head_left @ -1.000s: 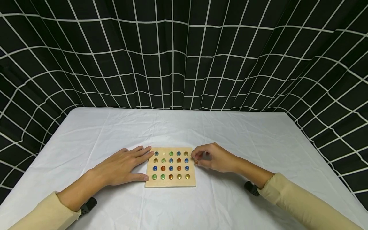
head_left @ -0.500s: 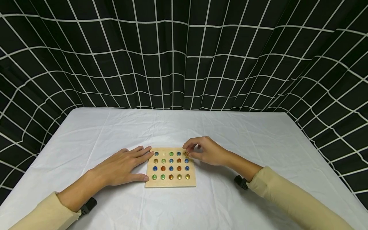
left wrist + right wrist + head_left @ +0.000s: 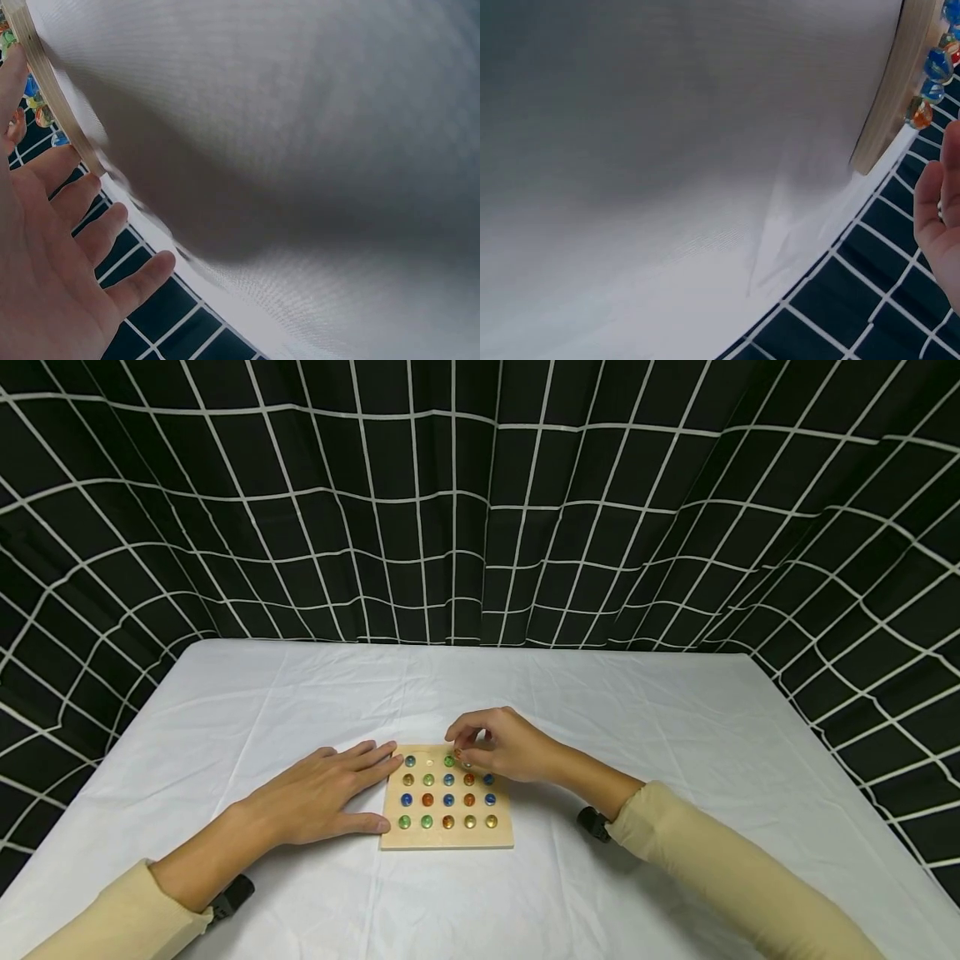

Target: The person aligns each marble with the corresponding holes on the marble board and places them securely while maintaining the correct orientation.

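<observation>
A square wooden board (image 3: 442, 841) lies on the white cloth, with rows of glass marbles in blue, green, orange and yellow. In its back row, the second hollow (image 3: 430, 762) from the left holds no marble. My left hand (image 3: 322, 797) lies flat at the board's left side, fingers spread, fingertips and thumb touching the edge. Thumb and fingertips of my right hand (image 3: 510, 747) pinch an orange marble (image 3: 457, 753) over the back row, close to a green marble (image 3: 448, 762). That hand covers the back right corner. Both wrist views catch the board's wooden edge (image 3: 49, 82) from the side.
A white tablecloth (image 3: 637, 718) with light creases surrounds the board. Behind the table hangs a black curtain (image 3: 420, 527) with a white grid. Dark wrist cameras (image 3: 232, 896) sit under both forearms, by the beige sleeves.
My right hand has moved left from beside the board's right edge to above the back row, carrying the orange marble. My left hand has stayed in place.
</observation>
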`<state>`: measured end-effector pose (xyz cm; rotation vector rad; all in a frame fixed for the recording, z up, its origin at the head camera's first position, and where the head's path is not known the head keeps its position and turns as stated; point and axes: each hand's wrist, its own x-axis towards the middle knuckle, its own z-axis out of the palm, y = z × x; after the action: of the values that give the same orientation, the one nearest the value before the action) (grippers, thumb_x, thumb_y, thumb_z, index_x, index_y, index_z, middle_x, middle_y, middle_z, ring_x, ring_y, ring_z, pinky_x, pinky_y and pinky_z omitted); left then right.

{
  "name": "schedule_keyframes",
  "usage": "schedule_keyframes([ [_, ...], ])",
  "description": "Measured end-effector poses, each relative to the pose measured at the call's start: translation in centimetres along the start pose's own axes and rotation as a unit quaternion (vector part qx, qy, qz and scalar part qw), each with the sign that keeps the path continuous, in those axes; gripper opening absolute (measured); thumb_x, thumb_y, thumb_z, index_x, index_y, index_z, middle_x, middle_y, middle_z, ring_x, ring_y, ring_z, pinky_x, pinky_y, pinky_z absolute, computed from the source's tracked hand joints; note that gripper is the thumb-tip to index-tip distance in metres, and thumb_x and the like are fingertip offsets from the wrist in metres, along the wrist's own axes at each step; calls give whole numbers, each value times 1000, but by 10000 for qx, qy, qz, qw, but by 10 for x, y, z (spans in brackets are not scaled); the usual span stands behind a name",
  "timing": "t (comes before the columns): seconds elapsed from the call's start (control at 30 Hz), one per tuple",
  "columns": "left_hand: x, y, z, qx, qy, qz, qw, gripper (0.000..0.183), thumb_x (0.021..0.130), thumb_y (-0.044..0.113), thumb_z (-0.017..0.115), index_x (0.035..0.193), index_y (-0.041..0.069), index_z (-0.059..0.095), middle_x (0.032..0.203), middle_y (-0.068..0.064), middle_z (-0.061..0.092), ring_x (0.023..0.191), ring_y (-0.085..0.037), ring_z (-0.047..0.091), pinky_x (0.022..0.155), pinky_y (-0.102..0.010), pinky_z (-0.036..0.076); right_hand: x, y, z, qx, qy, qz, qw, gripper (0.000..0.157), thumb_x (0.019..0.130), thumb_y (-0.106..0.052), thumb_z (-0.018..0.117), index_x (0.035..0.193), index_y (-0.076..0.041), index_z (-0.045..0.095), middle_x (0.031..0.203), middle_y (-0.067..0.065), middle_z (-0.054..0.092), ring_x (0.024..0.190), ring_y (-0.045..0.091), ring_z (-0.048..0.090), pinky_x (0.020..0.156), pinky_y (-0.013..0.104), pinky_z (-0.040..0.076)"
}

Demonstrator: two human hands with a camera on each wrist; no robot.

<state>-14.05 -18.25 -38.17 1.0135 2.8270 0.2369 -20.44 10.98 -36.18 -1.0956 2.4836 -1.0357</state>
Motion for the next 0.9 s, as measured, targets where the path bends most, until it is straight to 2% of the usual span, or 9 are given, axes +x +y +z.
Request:
schedule_keyframes([
  [0.23, 0, 0, -1, 14, 0, 13, 10000, 87, 90, 76, 43, 156, 20, 35, 160, -2, 33, 145, -30, 34, 105, -56, 37, 13, -2, 5, -16, -62, -50, 10000, 20, 90, 0, 70, 110, -4, 71, 95, 2, 71, 87, 8, 62, 82, 28, 52],
  [0.57, 0, 0, -1, 20, -25, -2, 10000, 87, 90, 76, 42, 157, 20, 34, 161, -2, 32, 145, -31, 33, 105, -57, 37, 27, -7, 16, 90, -382, -51, 9992, 18, 92, -1, 69, 109, -3, 70, 95, 1, 71, 88, 7, 62, 89, 27, 51],
  [0.9, 0, -1, -1, -13, -29, -13, 10000, 88, 90, 77, 42, 157, 20, 34, 161, -2, 32, 145, -30, 33, 105, -57, 36, 33, -10, 23, -302, -469, 60, 9984, 18, 92, -2, 69, 110, -5, 70, 97, 1, 71, 88, 8, 63, 84, 22, 52],
])
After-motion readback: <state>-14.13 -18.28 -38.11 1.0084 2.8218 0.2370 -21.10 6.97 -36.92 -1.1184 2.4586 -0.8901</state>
